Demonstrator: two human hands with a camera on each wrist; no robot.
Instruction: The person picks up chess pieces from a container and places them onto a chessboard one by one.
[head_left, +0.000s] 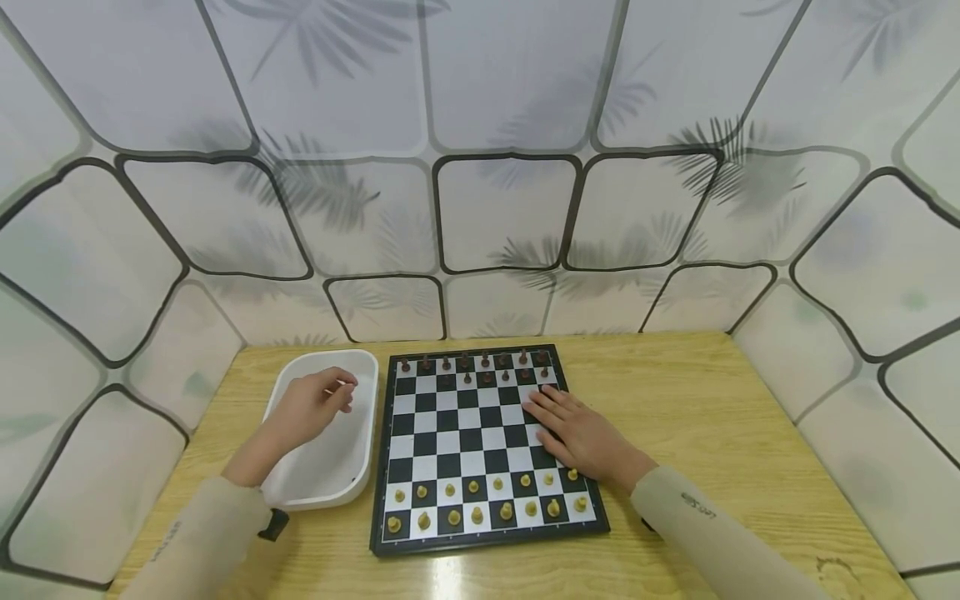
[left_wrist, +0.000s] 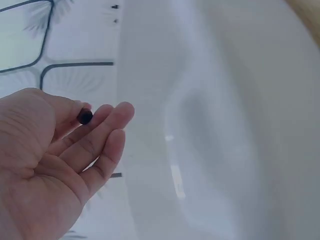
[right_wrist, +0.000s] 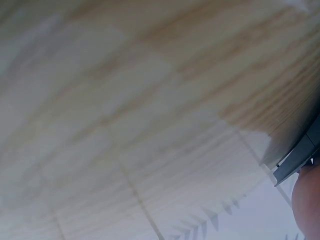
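My left hand (head_left: 306, 408) is over the white plastic tub (head_left: 273, 487). Between thumb and fingertips it pinches a small chess piece (left_wrist: 85, 117), whose dark round base faces the left wrist camera; the rest of the piece is hidden by the fingers. To the tub's right lies a black-and-white chessboard (head_left: 470, 439). Yellow chess pieces (head_left: 477, 515) fill two rows on its near side, and dark red chess pieces (head_left: 485, 360) stand along the far side. My right hand (head_left: 588, 437) rests on the board's right edge with its fingers extended over the squares.
The board and tub are on a light wooden table (head_left: 675, 392). A patterned wall (head_left: 495, 217) rises behind the table and along both sides. The tub's raised rim runs close beside the board's left edge. A small dark speck (head_left: 354, 479) shows inside the tub.
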